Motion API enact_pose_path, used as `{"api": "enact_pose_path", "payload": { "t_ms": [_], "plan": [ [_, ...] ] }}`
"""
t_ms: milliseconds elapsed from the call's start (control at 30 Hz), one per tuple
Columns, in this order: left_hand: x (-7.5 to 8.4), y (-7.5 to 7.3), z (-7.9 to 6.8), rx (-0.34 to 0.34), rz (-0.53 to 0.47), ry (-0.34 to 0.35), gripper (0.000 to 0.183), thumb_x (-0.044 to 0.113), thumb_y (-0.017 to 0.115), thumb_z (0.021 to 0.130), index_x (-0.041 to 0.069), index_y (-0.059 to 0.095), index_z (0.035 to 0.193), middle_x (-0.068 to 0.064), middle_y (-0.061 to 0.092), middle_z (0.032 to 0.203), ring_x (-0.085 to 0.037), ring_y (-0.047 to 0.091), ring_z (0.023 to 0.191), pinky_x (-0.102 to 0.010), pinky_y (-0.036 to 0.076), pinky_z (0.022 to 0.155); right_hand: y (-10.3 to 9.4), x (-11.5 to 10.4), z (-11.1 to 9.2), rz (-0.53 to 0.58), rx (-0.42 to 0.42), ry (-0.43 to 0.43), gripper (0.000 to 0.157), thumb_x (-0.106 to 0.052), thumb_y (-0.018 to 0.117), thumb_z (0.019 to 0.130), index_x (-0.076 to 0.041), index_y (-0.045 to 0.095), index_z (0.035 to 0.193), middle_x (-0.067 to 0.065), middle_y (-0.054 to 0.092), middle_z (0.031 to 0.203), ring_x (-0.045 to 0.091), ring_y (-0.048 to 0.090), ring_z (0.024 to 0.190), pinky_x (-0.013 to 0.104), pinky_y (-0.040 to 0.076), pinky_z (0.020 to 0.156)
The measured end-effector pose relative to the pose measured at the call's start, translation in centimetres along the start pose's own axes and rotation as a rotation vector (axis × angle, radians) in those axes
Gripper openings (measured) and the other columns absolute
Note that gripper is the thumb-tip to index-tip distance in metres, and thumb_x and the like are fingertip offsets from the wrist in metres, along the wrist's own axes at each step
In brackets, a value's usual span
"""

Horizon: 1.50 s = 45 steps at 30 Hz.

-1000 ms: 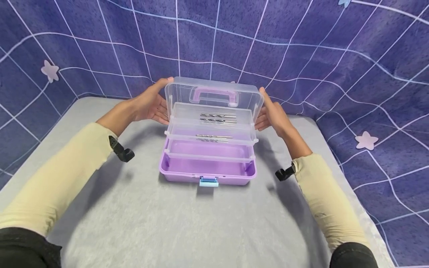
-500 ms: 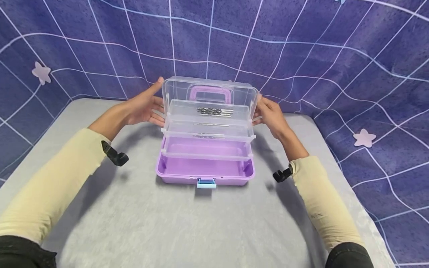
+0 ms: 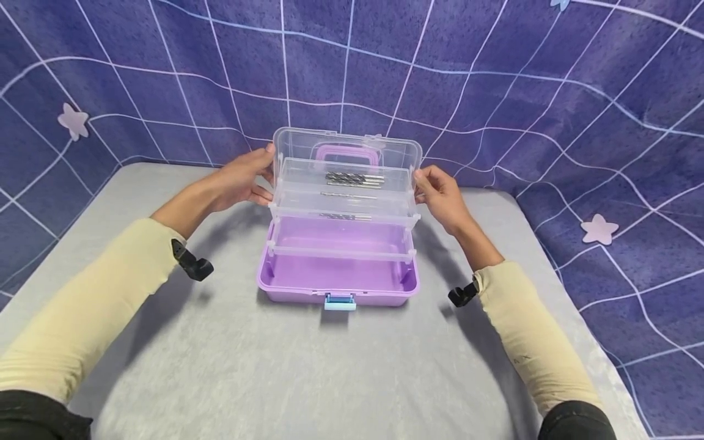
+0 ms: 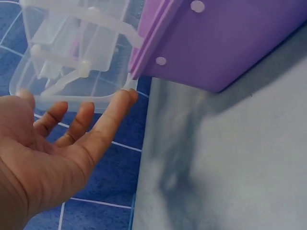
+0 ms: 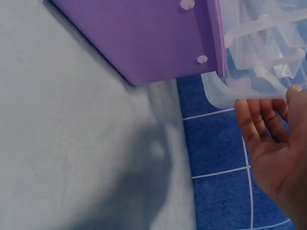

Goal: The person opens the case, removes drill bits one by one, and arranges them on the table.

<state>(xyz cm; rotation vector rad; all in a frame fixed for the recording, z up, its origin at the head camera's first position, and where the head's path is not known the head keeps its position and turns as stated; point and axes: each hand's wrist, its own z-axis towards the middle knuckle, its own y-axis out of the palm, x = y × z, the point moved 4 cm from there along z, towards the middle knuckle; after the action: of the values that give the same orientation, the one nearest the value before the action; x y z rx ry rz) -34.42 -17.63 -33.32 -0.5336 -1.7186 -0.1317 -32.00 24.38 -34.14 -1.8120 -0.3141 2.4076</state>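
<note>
A toolbox with a purple base [image 3: 341,298] stands unfolded, its clear lid [image 3: 396,146] raised at the back. Two clear stepped trays [image 3: 291,201] hang between lid and base. Several metal drill bits [image 3: 352,179] lie grouped in the upper tray, others lower down. My left hand [image 3: 242,177] touches the lid's left edge, thumb at its rim, fingers fairly straight in the left wrist view. At the opposite edge, my right hand [image 3: 445,198] pinches the lid between thumb and fingers. Part of the right fingers is hidden behind the lid in the head view.
The toolbox rests on a grey cloth-covered table [image 3: 330,379]. A blue latch [image 3: 340,302] hangs at its front. Behind rises a blue-purple gridded curtain [image 3: 352,67] with star shapes. Black wrist mounts [image 3: 191,260] sit on both sleeves.
The lid and trays have tilted farther back. The upper drill bits have slid together into one bunch. My right hand has moved lower along the lid's edge, and its thumb now presses against it.
</note>
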Motion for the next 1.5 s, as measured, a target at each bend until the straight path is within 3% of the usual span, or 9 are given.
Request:
{"api": "enact_pose_path", "payload": {
  "t_ms": [167, 367, 567, 867, 1200, 1500],
  "plan": [
    [-0.9, 0.5, 0.8, 0.012, -0.003, -0.025, 0.041, 0.059, 0.031, 0.119, 0.021, 0.042, 0.129, -0.014, 0.045, 0.122, -0.024, 0.07, 0.078, -0.039, 0.07, 0.078, 0.6, 0.9, 1.0, -0.039, 0.003, 0.059, 0.027, -0.022, 0.058, 0.12, -0.01, 0.059, 0.095, -0.006, 0.056, 0.085, 0.01, 0.055, 0.083, 0.02, 0.053, 0.073],
    [-2.0, 0.9, 1.3, 0.006, -0.005, -0.058, 0.025, 0.037, 0.032, 0.125, 0.015, 0.037, 0.137, -0.015, 0.049, 0.119, -0.023, 0.072, 0.079, -0.035, 0.069, 0.076, 1.2, 2.3, 1.8, -0.038, -0.042, 0.191, 0.031, -0.027, 0.052, 0.121, -0.01, 0.058, 0.097, -0.008, 0.063, 0.091, 0.004, 0.063, 0.081, 0.019, 0.059, 0.073],
    [-2.6, 1.0, 1.7, 0.017, -0.012, -0.077, 0.025, 0.025, 0.039, 0.124, 0.012, 0.037, 0.145, -0.015, 0.057, 0.111, -0.022, 0.071, 0.078, -0.034, 0.068, 0.075, 1.4, 3.0, 2.3, -0.063, -0.064, 0.257, 0.027, -0.026, 0.051, 0.121, -0.009, 0.059, 0.102, -0.008, 0.063, 0.09, 0.006, 0.063, 0.079, 0.021, 0.058, 0.072],
    [-2.5, 1.2, 1.6, 0.064, -0.037, -0.072, 0.021, 0.014, 0.04, 0.121, 0.007, 0.042, 0.141, -0.013, 0.054, 0.103, -0.02, 0.067, 0.07, -0.032, 0.066, 0.07, 1.6, 3.1, 2.6, -0.099, -0.074, 0.285, 0.026, -0.024, 0.049, 0.122, -0.007, 0.058, 0.103, -0.007, 0.062, 0.089, 0.006, 0.062, 0.077, 0.02, 0.057, 0.069],
    [-2.4, 1.4, 1.7, 0.082, -0.018, -0.046, 0.025, 0.009, 0.041, 0.119, 0.0, 0.042, 0.142, -0.013, 0.056, 0.1, -0.018, 0.067, 0.066, -0.031, 0.065, 0.066, 1.6, 2.5, 2.7, -0.144, -0.057, 0.248, 0.028, -0.022, 0.049, 0.121, -0.004, 0.06, 0.103, -0.007, 0.062, 0.085, 0.005, 0.06, 0.071, 0.02, 0.054, 0.066],
    [-2.8, 1.5, 2.1, 0.094, 0.024, -0.076, 0.031, 0.011, 0.04, 0.12, -0.007, 0.042, 0.145, -0.011, 0.055, 0.095, -0.015, 0.066, 0.064, -0.028, 0.064, 0.064, 1.8, 3.5, 2.7, -0.121, -0.074, 0.324, 0.023, -0.013, 0.048, 0.118, 0.002, 0.063, 0.109, -0.006, 0.065, 0.078, 0.006, 0.063, 0.067, 0.02, 0.057, 0.063]
  ]
}}
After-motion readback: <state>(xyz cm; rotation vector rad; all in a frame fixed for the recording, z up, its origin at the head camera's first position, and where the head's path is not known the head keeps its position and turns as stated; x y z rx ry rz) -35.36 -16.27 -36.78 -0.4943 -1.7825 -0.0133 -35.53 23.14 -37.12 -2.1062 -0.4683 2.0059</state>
